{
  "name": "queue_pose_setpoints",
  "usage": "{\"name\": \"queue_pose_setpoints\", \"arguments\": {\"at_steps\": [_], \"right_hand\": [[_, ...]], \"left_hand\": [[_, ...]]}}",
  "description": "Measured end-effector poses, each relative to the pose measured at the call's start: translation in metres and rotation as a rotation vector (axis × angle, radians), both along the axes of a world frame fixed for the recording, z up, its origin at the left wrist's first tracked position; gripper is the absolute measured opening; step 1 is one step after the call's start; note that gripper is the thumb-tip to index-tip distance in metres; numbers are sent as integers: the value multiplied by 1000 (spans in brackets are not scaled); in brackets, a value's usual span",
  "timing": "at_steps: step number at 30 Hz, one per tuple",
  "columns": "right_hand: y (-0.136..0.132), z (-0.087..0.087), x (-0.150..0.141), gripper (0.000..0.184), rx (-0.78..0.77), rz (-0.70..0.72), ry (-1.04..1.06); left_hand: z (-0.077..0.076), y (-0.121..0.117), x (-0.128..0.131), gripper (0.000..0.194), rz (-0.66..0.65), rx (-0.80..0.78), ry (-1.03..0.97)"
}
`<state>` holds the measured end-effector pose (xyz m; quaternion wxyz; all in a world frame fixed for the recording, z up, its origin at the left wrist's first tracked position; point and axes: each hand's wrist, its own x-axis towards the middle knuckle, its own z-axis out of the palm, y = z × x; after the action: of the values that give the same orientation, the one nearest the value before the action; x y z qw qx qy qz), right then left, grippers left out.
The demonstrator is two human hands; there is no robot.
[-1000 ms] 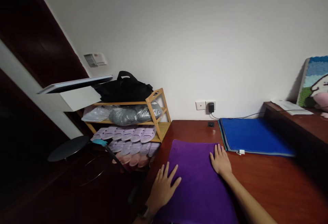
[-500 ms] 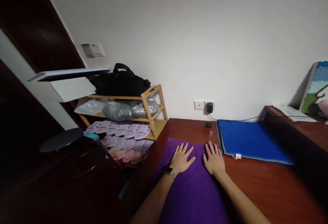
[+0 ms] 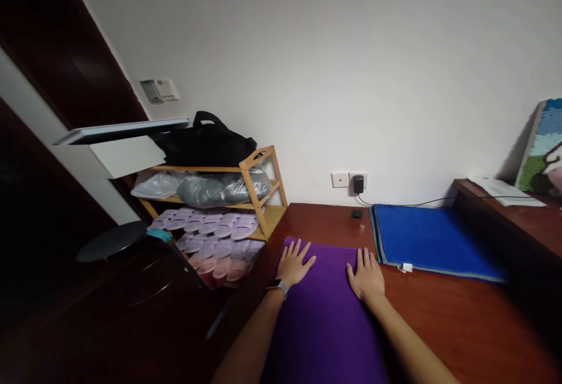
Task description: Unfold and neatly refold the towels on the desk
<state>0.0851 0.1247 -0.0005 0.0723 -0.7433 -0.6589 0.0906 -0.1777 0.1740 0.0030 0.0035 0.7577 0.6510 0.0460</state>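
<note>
A purple cloth (image 3: 329,314) lies spread on the reddish-brown wooden table (image 3: 443,314), its near part running out of view at the bottom. My left hand (image 3: 293,266) rests flat on the cloth's far left corner, fingers apart, a watch (image 3: 277,284) on the wrist. Near the far right corner, my right hand (image 3: 367,276) presses flat with its fingers stretched forward. Neither hand grips anything. To the right of the purple cloth lies a flat stack of cloths with a blue one (image 3: 434,240) on top and a white tag (image 3: 406,267) at its near edge.
A wooden rack (image 3: 263,196) at the left holds lilac and pink slippers (image 3: 223,226), plastic-wrapped bundles (image 3: 206,189) and a black bag (image 3: 211,144). A round stool (image 3: 112,240) stands beside it. A plugged-in adapter (image 3: 358,184) trails its cable behind the blue cloth toward a raised ledge (image 3: 478,220).
My left hand has slid left across the purple cloth to its corner. The right hand has shifted only slightly, staying flat near the right edge.
</note>
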Motion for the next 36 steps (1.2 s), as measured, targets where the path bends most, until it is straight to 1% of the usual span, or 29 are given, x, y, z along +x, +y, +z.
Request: {"name": "queue_pose_setpoints", "arguments": {"at_steps": [3,5,6,8,10,11,13,14,16,20,22,24,26,31,34,36], "right_hand": [[1,-3,4,82,21,9,24],[1,-6,4,83,41,-2,39],[1,-8,4,83,44,-7,42],[1,-10,4,84,35,-9,38],[1,-10,3,82,20,-12,22],[1,-10,3,81,13,-14,9],[1,-10,3,79,6,-21,-20],[1,-10,3,78,5,-23,-33],[1,-11,3,78,10,-22,-51],[1,-16,4,79,9,-19,-56],[1,-17,5,80,7,-18,-54],[1,-18,4,80,8,-17,-64],[2,-17,4,80,6,-19,-77],[4,-13,2,79,-13,4,-75],[6,-14,2,80,-9,11,-44],[6,-14,3,80,-2,14,-18]], "left_hand": [[7,0,5,69,10,-18,17],[10,-4,19,66,-18,27,24],[10,-8,30,64,-65,63,19],[6,-16,55,60,-209,117,-18],[-1,-25,78,59,-343,118,-69],[-5,-28,86,60,-373,109,-89],[-10,-30,91,61,-359,98,-112],[-10,-29,88,63,-330,94,-113],[-8,-25,72,64,-250,76,-99],[2,-15,20,67,-70,3,-45],[5,-11,-3,69,-14,-13,-26],[5,-8,-18,70,14,-4,-21],[2,-5,-27,70,30,8,-27],[-3,1,-35,70,53,5,-28],[0,3,-38,70,68,4,-1],[3,4,-33,68,77,14,22]]}}
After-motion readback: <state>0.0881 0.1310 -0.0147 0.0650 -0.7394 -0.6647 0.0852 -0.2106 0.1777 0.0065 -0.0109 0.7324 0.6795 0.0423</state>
